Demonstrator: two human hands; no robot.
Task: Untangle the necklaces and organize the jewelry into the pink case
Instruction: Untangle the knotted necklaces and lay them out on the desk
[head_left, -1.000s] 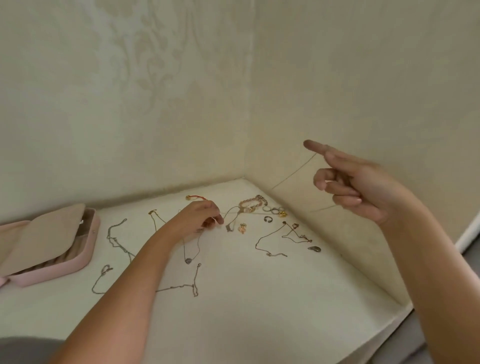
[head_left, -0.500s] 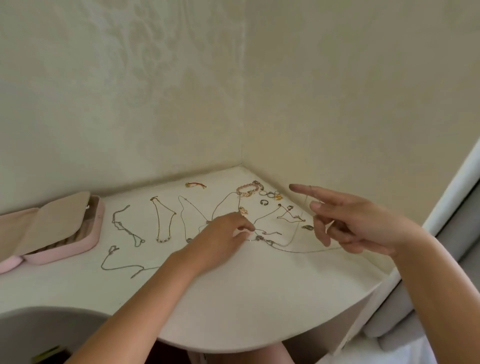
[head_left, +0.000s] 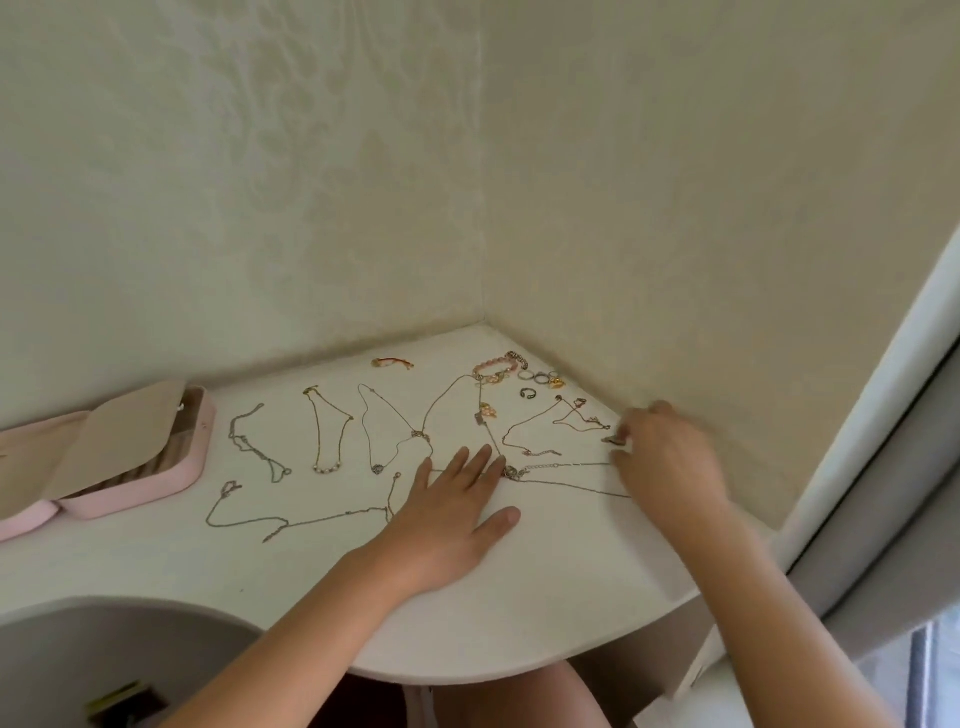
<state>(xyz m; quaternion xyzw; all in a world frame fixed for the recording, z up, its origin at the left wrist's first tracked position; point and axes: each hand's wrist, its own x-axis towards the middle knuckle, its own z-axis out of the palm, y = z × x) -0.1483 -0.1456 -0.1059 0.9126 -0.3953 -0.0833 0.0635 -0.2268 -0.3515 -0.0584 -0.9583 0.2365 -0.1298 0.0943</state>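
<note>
— At the corner tabletop (head_left: 545, 597), what is the layout, largest item first?

— Your pink case (head_left: 156, 478) lies open at the far left, well apart from both hands. Whether it holds any jewelry yet cannot be determined. Your left hand (head_left: 452, 514) rests flat on the surface, fingers straight, gripping nothing. Your right hand (head_left: 670, 462) sits near the right wall, fingers curled down over the end of a thin necklace (head_left: 566, 486). Whether it pinches the chain cannot be determined.

— Where does that necklace run?

— It lies across the tabletop between your hands, with its pendant (head_left: 510, 473) just beside your left fingertips. The other necklaces (head_left: 327, 431) lie spread out to the left.

— What faults are likely from here?

— Three.
1. A second chain (head_left: 488, 431) runs down to the pendant. Dragging either one sideways would probably knot them again.
2. Your left fingers may be pinning a chain. A sharp pull from the right could then strain or snap a link.
3. A small dark piece (head_left: 613, 440) lies at your right fingertips, and the rings (head_left: 543, 376) are near. A sweeping wrist could scatter them or catch them in the chain.
</note>
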